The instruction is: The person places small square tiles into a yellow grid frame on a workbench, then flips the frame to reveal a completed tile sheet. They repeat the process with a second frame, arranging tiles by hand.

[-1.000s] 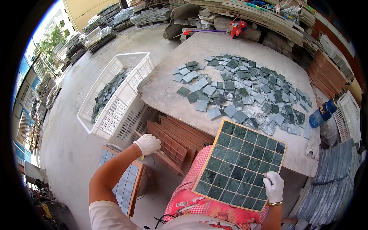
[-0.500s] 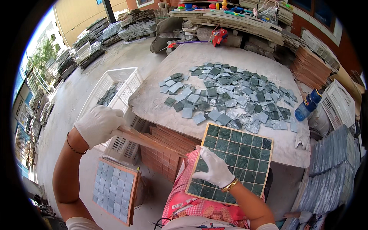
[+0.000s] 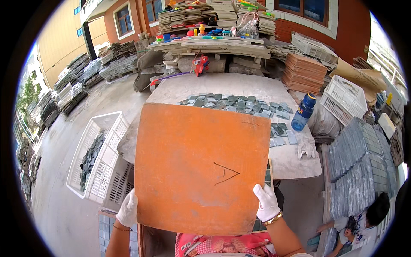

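The surface (image 3: pixel 239 83), pale and broad, is seen beyond the held work, with a stack of grey tiled sheets (image 3: pixel 349 165) placed to its right. To its left is found a white crate (image 3: pixel 105 171), perforated, in which dark tile pieces are contained. In front of the near edge of the surface, an orange board (image 3: pixel 192 158) is held up between two hands, its broad face turned toward the wearer and marked with a black angular line. The step in hand is judged to be the handling of this board over a green-tiled panel (image 3: pixel 268 176), which is largely hidden behind it; whether the two touch cannot be told. For the next move, an even, two-sided support of the board would seem to be called for, with its edges aligned to the panel if it is lowered. A blue bottle (image 3: pixel 303 113) is stood at the right of the surface. The board's left edge is gripped by the gloved left hand (image 3: pixel 128 209); its lower right edge is pinched by the gloved right hand (image 3: pixel 267 203), thumb in front, fingers concealed. Loose tiles (image 3: pixel 233 102), the smallest items, are scattered beyond the board.
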A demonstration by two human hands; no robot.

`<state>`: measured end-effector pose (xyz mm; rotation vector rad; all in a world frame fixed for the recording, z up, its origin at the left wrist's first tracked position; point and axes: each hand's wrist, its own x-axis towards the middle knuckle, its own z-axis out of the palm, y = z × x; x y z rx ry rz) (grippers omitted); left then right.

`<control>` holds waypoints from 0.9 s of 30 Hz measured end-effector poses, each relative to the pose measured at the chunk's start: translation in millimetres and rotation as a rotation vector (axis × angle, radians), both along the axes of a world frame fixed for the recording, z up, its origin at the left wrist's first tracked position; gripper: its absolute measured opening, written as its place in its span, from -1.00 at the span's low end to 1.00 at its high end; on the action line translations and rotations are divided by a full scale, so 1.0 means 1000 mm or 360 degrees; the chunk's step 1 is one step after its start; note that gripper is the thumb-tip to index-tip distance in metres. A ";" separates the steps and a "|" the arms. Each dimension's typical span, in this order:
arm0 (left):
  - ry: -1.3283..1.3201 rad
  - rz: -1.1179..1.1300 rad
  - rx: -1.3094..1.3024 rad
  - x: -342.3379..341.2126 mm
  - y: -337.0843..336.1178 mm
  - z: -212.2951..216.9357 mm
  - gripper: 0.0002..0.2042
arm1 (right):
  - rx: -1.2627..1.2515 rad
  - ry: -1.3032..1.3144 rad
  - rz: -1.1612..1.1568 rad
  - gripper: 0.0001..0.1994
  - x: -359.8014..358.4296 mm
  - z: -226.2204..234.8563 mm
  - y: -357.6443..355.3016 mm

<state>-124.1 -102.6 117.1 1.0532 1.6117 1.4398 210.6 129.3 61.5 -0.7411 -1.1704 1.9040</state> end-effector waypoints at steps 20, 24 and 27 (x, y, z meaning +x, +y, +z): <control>0.1194 0.0141 -0.1128 0.095 0.068 -0.144 -0.40 | 0.0920 -0.2230 -0.0110 -0.39 0.084 -0.099 0.048; 0.1421 -0.0174 -0.1278 0.082 0.082 -0.124 -0.45 | 0.1178 -0.2574 -0.0042 -0.45 0.086 -0.080 0.047; 0.0941 -0.0035 -0.0801 0.062 0.102 -0.131 -0.58 | 0.1219 -0.2490 -0.0273 -0.59 0.082 -0.071 0.052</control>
